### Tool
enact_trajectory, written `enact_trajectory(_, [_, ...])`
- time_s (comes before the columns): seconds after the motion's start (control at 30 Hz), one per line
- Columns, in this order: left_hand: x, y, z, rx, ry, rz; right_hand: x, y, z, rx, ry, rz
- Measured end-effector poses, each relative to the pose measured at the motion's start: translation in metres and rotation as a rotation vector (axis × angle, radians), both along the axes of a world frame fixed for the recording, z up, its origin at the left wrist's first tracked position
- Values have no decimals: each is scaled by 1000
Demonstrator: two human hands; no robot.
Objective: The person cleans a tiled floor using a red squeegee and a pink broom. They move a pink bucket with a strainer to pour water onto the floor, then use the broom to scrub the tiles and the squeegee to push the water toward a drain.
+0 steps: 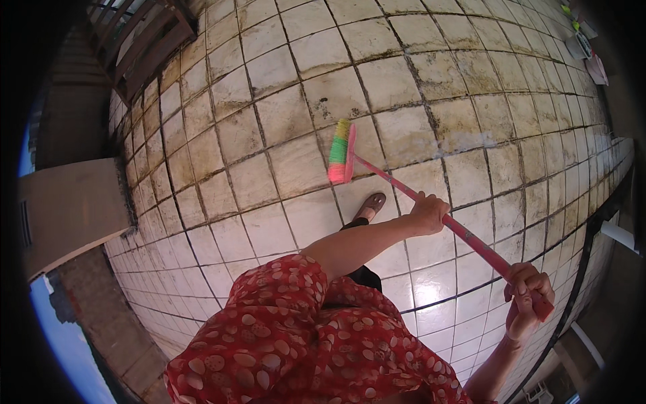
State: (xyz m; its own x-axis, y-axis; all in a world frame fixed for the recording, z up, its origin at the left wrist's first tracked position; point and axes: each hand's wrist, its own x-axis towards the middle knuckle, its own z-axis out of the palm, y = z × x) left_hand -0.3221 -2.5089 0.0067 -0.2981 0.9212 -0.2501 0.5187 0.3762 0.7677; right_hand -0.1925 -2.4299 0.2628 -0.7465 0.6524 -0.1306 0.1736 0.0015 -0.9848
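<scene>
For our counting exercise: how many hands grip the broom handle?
2: the left hand grips the pink broom handle midway; the right hand grips its upper end, lower right.

Left hand (428, 214) and right hand (529, 296) grip pink broom (343, 153) handle, bristles on stained tiled floor (282, 114), brown shoe (372, 203) nearby

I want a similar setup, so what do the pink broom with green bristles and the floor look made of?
The pink broom: likely plastic, given its glossy handle and bright synthetic-looking green and pink bristles. The floor: pale square tiles, probably ceramic or stone, stained, with dark grimy joints.
</scene>
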Motion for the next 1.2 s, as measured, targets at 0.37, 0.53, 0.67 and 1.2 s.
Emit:
enact_trajectory(0.37, [0,141,121,386,-83,-169,13,43,107,582,31,-183])
enact_trajectory(0.53, [-22,31,64,50,31,57,11,97,25,-206,226,11])
enact_trajectory(0.67, [-34,-42,-10,-73,134,30,12,60,-75,-459,99,167])
enact_trajectory(1.2, [210,379,70,760,-54,-167,195,239,59,612,88,-258])
